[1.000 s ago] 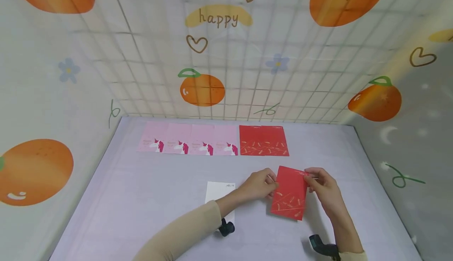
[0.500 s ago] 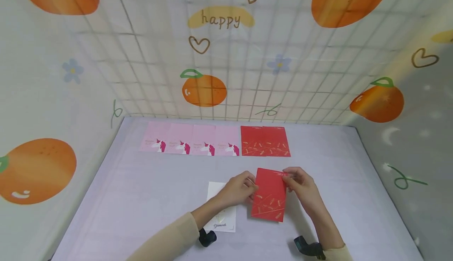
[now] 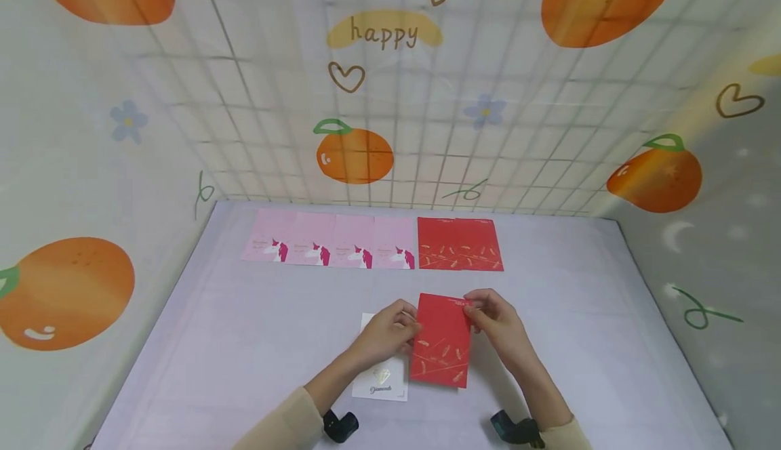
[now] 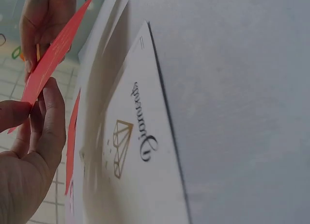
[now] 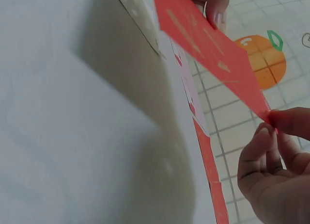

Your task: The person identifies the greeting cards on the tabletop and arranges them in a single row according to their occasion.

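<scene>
A red card with gold feather-like marks (image 3: pixel 441 341) hangs tilted above the table, held by both hands. My left hand (image 3: pixel 386 331) pinches its left edge between thumb and fingers. At its upper right corner, my right hand (image 3: pixel 497 321) grips it the same way. Under the left hand lies a white card (image 3: pixel 379 385) bearing a gold diamond drawing and the word "Diamonds"; its upper part is partly hidden by that hand. The left wrist view shows this white card (image 4: pixel 145 185) flat on the table, apart from the raised red card (image 4: pixel 51 59).
Along the back of the white table (image 3: pixel 274 321) lies a row of several pink unicorn cards (image 3: pixel 332 240). Two overlapping red cards (image 3: pixel 460 243) continue that row on the right. A patterned cloth wall (image 3: pixel 421 118) rises behind, with more cloth at both sides.
Both hands have moved left together with the red card, bringing it beside the white card. The left forearm has shifted off the white card, uncovering its diamond drawing and lettering.
</scene>
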Action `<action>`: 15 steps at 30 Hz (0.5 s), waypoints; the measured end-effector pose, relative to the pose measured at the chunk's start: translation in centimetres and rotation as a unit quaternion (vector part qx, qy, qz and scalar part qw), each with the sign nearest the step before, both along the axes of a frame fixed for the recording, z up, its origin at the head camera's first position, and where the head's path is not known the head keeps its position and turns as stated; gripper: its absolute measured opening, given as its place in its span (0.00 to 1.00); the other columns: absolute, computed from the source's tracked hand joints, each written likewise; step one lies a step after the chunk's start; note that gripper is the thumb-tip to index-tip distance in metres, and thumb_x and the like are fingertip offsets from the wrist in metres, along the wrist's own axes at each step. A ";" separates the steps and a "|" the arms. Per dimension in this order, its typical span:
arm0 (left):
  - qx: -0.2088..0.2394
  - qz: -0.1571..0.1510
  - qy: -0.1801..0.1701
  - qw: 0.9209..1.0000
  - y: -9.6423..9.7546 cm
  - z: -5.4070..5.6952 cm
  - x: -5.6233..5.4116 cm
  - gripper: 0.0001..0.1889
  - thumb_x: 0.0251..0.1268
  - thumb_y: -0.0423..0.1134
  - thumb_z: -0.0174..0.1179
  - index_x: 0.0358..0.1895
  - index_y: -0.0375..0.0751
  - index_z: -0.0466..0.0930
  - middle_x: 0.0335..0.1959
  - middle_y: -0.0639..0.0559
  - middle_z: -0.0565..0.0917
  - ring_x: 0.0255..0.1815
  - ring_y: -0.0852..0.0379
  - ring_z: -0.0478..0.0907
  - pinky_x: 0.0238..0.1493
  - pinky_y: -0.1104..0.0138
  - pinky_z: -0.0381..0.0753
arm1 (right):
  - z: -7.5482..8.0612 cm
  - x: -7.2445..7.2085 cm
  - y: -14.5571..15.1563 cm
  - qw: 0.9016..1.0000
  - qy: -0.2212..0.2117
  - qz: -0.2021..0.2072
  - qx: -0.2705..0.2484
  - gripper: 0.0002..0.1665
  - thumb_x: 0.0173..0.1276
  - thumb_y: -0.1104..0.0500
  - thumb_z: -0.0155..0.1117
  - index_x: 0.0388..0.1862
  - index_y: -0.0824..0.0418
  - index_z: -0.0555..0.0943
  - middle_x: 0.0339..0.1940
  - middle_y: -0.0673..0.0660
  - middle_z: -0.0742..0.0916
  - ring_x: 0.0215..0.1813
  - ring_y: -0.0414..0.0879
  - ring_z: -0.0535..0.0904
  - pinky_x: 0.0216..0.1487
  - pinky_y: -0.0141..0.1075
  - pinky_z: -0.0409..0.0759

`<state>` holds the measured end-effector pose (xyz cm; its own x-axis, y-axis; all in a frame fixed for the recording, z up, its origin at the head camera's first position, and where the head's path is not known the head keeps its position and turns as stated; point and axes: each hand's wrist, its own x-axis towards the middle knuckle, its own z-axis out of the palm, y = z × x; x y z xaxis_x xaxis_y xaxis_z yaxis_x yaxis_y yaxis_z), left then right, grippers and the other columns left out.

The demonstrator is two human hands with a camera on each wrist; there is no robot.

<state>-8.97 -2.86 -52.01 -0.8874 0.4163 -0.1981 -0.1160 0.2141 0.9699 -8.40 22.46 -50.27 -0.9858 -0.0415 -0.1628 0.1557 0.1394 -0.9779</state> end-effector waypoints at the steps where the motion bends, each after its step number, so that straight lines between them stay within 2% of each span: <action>1: 0.001 0.000 0.001 1.000 -0.1 -0.1 0.1 0.12 0.70 0.42 0.63 0.51 0.45 0.74 0.40 0.51 0.82 0.37 0.55 0.85 0.36 0.63 0.86 | 0.0 0.0 -0.1 1.000 0.000 0.001 -0.003 0.23 0.68 0.52 0.70 0.58 0.59 0.76 0.49 0.60 0.82 0.43 0.56 0.82 0.43 0.41 0.84; 15: 0.018 0.013 0.005 1.000 -1.1 -0.2 0.6 0.14 0.70 0.42 0.63 0.53 0.44 0.73 0.41 0.50 0.82 0.38 0.54 0.86 0.38 0.62 0.86 | -0.2 -0.2 -1.0 1.000 0.012 0.011 -0.002 0.24 0.68 0.52 0.70 0.59 0.56 0.76 0.48 0.59 0.82 0.42 0.55 0.82 0.43 0.43 0.84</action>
